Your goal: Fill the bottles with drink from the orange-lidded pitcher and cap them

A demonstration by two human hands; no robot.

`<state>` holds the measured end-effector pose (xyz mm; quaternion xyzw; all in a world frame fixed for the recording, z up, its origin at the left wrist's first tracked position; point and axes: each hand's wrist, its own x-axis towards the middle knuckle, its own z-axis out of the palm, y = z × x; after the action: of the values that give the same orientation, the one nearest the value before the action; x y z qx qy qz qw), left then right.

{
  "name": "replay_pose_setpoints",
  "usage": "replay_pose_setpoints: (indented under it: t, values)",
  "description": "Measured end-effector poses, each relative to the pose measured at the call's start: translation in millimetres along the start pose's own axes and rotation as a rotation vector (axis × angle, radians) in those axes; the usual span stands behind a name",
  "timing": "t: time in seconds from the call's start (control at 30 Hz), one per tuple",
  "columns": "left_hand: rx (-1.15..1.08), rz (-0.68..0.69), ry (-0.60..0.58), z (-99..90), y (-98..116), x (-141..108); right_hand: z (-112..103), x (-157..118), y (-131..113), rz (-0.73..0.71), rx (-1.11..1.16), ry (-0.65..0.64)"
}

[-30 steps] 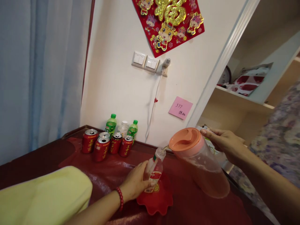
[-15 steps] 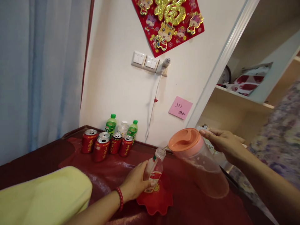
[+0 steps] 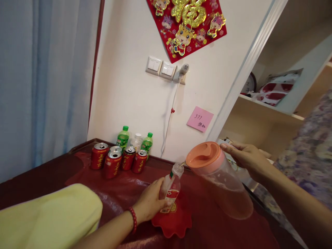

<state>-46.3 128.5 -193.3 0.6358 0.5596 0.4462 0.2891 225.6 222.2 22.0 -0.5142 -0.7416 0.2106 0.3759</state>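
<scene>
My left hand (image 3: 153,200), with a red bead bracelet at its wrist, is wrapped round a clear bottle (image 3: 174,183) with a red and white label. The bottle is uncapped and leans slightly right over a red scallop-edged plate (image 3: 176,224). From the right, my right hand (image 3: 246,157) grips a clear pitcher (image 3: 230,195) by its handle, which is mostly hidden behind the fingers. The pitcher is tilted left, its orange lid (image 3: 203,155) close to the bottle's mouth. A thin stream runs from its spout into the bottle. Liquid shows inside the pitcher.
Several red drink cans (image 3: 113,166) stand at the back left of the dark red table (image 3: 207,224). Behind them are two green bottles (image 3: 122,137) and a white-capped bottle (image 3: 136,140). A yellow cloth-like thing (image 3: 52,216) covers the front left. Shelves (image 3: 269,107) stand at right.
Almost nothing differs. Both hands, the bottle and the tilted pitcher keep their places, and the thin stream still runs.
</scene>
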Motion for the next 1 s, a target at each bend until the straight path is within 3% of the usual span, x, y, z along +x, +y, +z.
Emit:
replay_pose_setpoints:
  t: [0.57, 1.0]
  values:
    - [-0.008, -0.008, 0.005, 2.5, -1.9, 1.6, 0.2, 6.0, 9.5, -0.004, 0.007, 0.012]
    - [-0.001, -0.006, 0.020, 3.7, -4.4, 1.4, 0.7, 2.6, 0.7, 0.008, 0.019, 0.010]
